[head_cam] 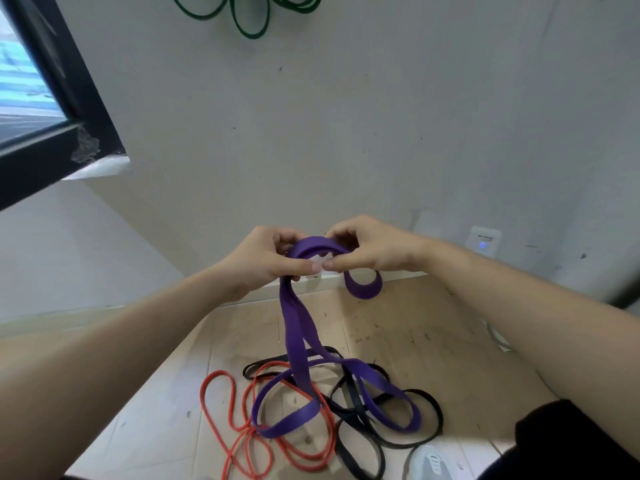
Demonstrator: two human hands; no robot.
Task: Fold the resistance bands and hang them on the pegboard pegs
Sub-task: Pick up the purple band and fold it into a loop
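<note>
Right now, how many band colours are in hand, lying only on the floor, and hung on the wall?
In hand: 1, purple band
Floor only: 2, red, black
On wall: 1, green
Total: 4 colours

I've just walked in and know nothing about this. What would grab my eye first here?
The purple band in mid-frame, pinched between the left hand and the right hand, its loops trailing down to the floor. Beneath it lies a tangle of a red band and black bands, and a green band hangs high on the pale wall.
</note>
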